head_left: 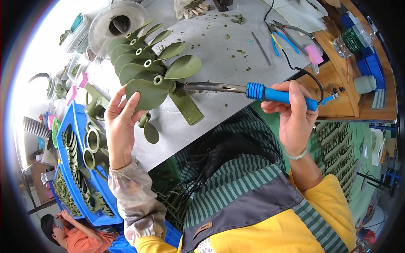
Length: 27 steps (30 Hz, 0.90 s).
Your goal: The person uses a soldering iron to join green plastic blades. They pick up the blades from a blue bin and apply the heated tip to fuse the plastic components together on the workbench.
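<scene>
A row of green wax-like propellers (145, 93) extends away across the white table, joined to a flat green bar (188, 109). My left hand (120, 124) pinches a blade of the nearest propeller between thumb and fingers. In my right hand (293, 111) is a soldering iron (216, 87) with a blue handle and a long metal shaft. Its tip reaches the spot where the nearest propeller meets the bar; the exact contact is hidden. A smaller green propeller (151, 130) hangs just below the row, beside my left fingers.
A clear round tub (93, 40), a work glove (185, 10), pliers (283, 40) and a thin blade-like tool (260, 47) lie on the table among green scraps. The iron's black cable (318, 80) trails right. Blue crates (74, 168) stand left, with another person (80, 236) beyond.
</scene>
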### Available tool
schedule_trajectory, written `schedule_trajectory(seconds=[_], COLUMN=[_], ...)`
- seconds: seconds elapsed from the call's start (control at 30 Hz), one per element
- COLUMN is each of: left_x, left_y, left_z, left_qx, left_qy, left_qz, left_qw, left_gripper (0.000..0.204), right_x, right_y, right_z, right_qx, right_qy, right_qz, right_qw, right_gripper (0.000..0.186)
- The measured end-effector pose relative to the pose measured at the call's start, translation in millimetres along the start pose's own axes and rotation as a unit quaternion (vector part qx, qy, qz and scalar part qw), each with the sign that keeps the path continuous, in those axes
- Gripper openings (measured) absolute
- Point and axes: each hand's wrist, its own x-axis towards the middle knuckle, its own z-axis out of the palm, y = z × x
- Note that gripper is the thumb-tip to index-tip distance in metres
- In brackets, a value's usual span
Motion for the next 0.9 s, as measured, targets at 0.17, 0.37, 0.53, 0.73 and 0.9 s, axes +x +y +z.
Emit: schedule_trajectory(seconds=[0.17, 0.37, 0.53, 0.73, 0.9], left_x=[1.4, 3.9, 4.0, 4.2, 5.1], left_y=[-3.3, -6.2, -7.8, -7.5, -6.9], left_z=[-7.8, -7.1, -6.1, -5.1, -6.4], left_qx=[-0.004, -0.010, -0.005, -0.013, 0.004], left_qy=[-0.012, -0.028, -0.020, -0.027, -0.019], left_qz=[-0.005, -0.006, -0.001, 0.000, -0.002], left_qw=[1.000, 1.000, 1.000, 1.000, 1.000], left_gripper=[0.031, 0.033, 0.034, 0.032, 0.032], right_x=[0.5, 0.2, 1.8, 1.8, 0.8], right_y=[2.5, 4.1, 6.2, 6.0, 5.6], right_z=[4.3, 4.2, 2.6, 2.7, 2.4], right_qx=[0.002, 0.004, 0.003, 0.005, 0.006], right_qy=[-0.009, -0.005, -0.007, -0.007, -0.018], right_qz=[0.000, 0.001, 0.000, -0.008, 0.002], right_qw=[1.000, 1.000, 1.000, 1.000, 1.000], right_gripper=[0.030, 0.031, 0.031, 0.032, 0.031])
